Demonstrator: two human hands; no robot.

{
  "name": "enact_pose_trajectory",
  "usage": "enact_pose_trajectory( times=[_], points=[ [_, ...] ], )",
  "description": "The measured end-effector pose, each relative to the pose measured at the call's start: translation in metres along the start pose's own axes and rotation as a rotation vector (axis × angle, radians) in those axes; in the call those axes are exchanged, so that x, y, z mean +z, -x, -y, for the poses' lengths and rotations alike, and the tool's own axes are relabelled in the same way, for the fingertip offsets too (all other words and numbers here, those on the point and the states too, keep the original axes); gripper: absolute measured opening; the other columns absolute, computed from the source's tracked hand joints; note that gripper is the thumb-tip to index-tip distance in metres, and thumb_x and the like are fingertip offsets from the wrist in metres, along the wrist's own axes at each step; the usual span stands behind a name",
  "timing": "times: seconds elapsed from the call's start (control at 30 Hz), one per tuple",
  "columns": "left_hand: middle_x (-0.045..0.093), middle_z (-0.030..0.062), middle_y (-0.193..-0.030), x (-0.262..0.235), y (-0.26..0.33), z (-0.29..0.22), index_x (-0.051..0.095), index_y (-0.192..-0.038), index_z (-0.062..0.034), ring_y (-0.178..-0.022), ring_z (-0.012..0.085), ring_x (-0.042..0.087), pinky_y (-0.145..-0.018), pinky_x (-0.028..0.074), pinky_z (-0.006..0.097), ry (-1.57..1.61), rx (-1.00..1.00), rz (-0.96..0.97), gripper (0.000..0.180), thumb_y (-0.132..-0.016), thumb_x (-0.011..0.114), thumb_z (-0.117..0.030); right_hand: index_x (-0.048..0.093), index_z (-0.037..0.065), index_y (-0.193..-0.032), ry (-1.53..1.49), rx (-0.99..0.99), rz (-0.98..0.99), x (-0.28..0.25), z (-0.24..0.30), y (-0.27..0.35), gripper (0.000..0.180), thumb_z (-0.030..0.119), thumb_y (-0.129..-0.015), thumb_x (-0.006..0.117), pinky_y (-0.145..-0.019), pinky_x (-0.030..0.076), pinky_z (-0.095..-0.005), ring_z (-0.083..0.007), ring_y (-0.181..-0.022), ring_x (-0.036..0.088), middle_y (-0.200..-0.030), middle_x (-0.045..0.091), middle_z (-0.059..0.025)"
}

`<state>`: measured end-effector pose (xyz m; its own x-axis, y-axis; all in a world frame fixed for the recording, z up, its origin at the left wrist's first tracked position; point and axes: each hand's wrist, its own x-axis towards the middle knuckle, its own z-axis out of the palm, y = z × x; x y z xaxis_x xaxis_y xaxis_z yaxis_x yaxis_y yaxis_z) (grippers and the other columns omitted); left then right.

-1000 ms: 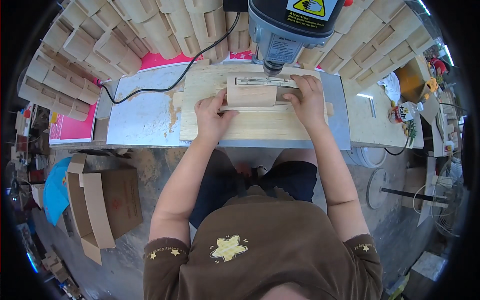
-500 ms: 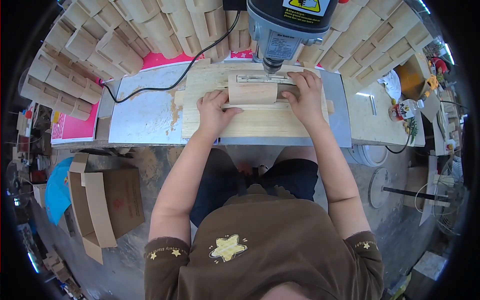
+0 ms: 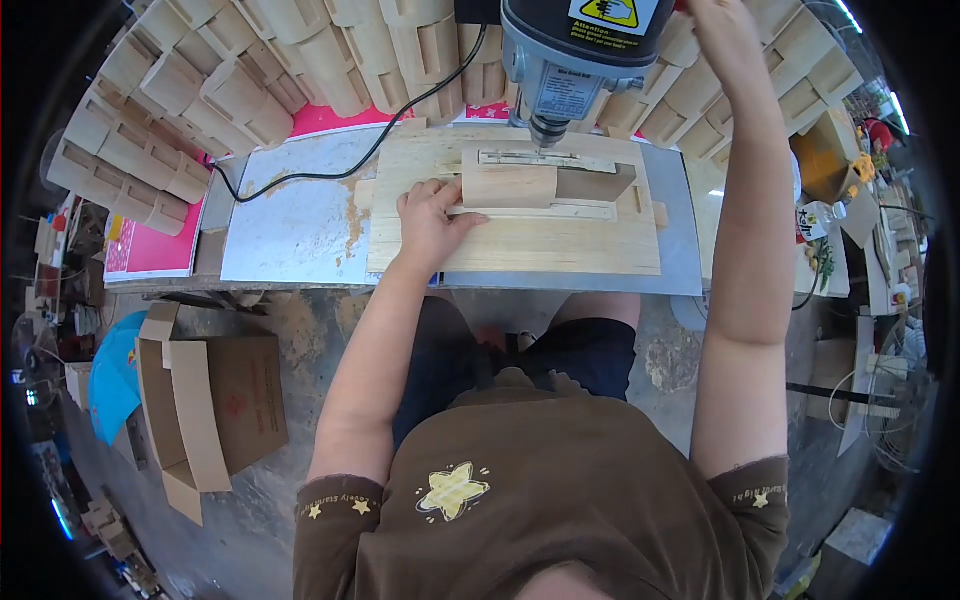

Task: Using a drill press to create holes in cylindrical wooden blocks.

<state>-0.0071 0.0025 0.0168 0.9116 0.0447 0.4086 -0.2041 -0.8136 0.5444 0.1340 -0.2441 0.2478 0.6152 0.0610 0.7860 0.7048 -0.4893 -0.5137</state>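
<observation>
Under the chuck of a grey bench drill press [image 3: 580, 60] lies a pale, curved wooden piece [image 3: 510, 186] with a slot along its far side. A narrow metal strip [image 3: 545, 159] lies in that slot, below the chuck [image 3: 547, 131]. My left hand [image 3: 430, 215] is closed on the wooden piece's left end, its thumb stretched along the near side. Raised to the top edge of the view, my right hand [image 3: 720, 28] is at the red knob of the drill press handle, fingers bent round it and partly cut off by the frame.
A flat wooden board [image 3: 520, 250] on the bench carries the piece. Stacks of slotted wooden pieces [image 3: 245, 100] stand behind at left and right. A black cable [image 3: 390, 118] crosses the bench. At right is a bottle [image 3: 815, 220]; an open cardboard box [image 3: 235, 400] sits on the floor.
My right hand has let go of the wooden piece's right end and moved up and right to the red knob. My left hand stays on the left end.
</observation>
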Motion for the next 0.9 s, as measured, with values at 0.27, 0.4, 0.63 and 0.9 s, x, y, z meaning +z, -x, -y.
enact_pose_trajectory(
  times=[0.27, 0.4, 0.63, 0.9],
  points=[
    [0.056, 0.0016, -0.078, 0.004, -0.003, -0.002, 0.067, -0.104, -0.0141, -0.084, 0.0228, 0.053, -0.081, 0.033, 0.038, 0.009, 0.019, 0.007, 0.049, -0.059, 0.08, -0.03, 0.061, -0.001, -0.09, 0.316, 0.077, 0.132, -0.029, 0.038, 0.014, 0.024, 0.021, -0.09, 0.054, -0.069, 0.045, -0.0314, -0.02, -0.075, 0.057, -0.078, 0.061, -0.0122],
    [0.056, 0.0021, -0.077, 0.001, 0.001, 0.005, 0.067, -0.103, -0.0134, -0.084, 0.0232, 0.053, -0.08, 0.034, 0.038, -0.013, 0.001, 0.001, 0.049, -0.059, 0.08, -0.031, 0.065, -0.002, -0.088, 0.256, 0.016, 0.14, -0.029, 0.057, 0.064, 0.022, 0.017, -0.091, 0.056, -0.062, 0.04, -0.0234, -0.0101, -0.065, 0.049, -0.066, 0.055, -0.0007],
    [0.055, 0.0024, -0.076, 0.006, -0.002, 0.004, 0.068, -0.1, -0.0143, -0.081, 0.0229, 0.054, -0.078, 0.034, 0.038, 0.028, 0.034, 0.0, 0.045, -0.059, 0.08, -0.03, 0.063, -0.001, -0.084, -0.011, 0.038, -0.009, -0.018, 0.05, 0.128, 0.01, 0.006, -0.087, 0.056, -0.049, 0.038, -0.0262, -0.0128, -0.051, 0.047, -0.06, 0.051, -0.0072],
    [0.055, 0.0023, -0.076, 0.009, -0.002, 0.007, 0.068, -0.102, -0.0149, -0.079, 0.0234, 0.053, -0.079, 0.036, 0.038, 0.075, 0.027, 0.014, 0.048, -0.057, 0.081, -0.028, 0.064, 0.002, -0.09, 0.01, -0.032, -0.033, 0.017, 0.003, 0.178, 0.011, 0.002, -0.081, 0.058, -0.055, 0.041, -0.0312, -0.0223, -0.058, 0.054, -0.07, 0.058, -0.0094]
  ],
)
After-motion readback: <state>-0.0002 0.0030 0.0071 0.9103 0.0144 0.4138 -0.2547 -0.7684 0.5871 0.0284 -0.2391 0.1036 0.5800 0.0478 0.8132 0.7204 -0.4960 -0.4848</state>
